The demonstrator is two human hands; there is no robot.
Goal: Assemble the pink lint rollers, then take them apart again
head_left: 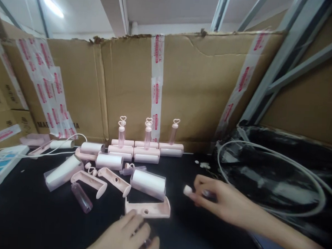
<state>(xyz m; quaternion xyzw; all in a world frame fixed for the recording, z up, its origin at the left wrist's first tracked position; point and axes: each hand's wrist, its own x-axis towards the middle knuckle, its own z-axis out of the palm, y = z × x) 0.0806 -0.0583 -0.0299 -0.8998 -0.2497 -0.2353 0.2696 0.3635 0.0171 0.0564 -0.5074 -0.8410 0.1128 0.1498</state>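
Observation:
My right hand (216,201) pinches a small pale cap (187,190) between thumb and fingertips, held above the black table. Something shiny also shows within its curled fingers, too blurred to name. At the bottom middle, my left hand (132,232) is blurred, its fingers curled over something partly hidden that I cannot make out. Just beyond its fingertips lies a pink roller holder (158,210) with a round hole. Behind that holder rests a white roll in a clear sleeve (148,183). More pink holders (115,180) and a translucent pink tube (81,197) lie to the left.
Several assembled pink rollers (147,155) with heart-topped upright handles (174,134) stand at the back against a cardboard wall (184,84). A white power strip (6,168) is at far left. At right, a white cable loop (273,145) lies over black plastic (263,170).

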